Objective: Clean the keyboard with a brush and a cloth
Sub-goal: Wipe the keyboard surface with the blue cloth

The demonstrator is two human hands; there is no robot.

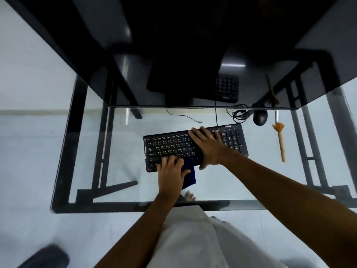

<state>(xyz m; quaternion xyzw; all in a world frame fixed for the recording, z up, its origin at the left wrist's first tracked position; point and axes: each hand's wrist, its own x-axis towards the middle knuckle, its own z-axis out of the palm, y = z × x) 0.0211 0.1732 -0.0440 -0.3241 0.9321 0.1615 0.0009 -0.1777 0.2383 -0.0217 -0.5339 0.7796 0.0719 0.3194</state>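
- Pale trousers (195, 240) fill the near foreground.
- Left hand (171, 172) presses the blue cloth (188, 176) onto the keyboard's (170, 146) near edge, fingers curled.
- Right hand (207, 145) lies spread flat across the keys.
- The brush (280, 141) lies on the glass desk (123, 151), well right of the keyboard.

- a black rectangular keyboard (195, 147) lies on a clear glass table with a black frame (63, 144).
- the right hand (207, 145) rests flat across its keys, fingers spread.
- the left hand (171, 171) presses a dark blue cloth (189, 174) at the keyboard's near edge.
- a tan wooden-handled brush with orange bristles (280, 141) lies well apart to the right, near a black mouse (260, 117).
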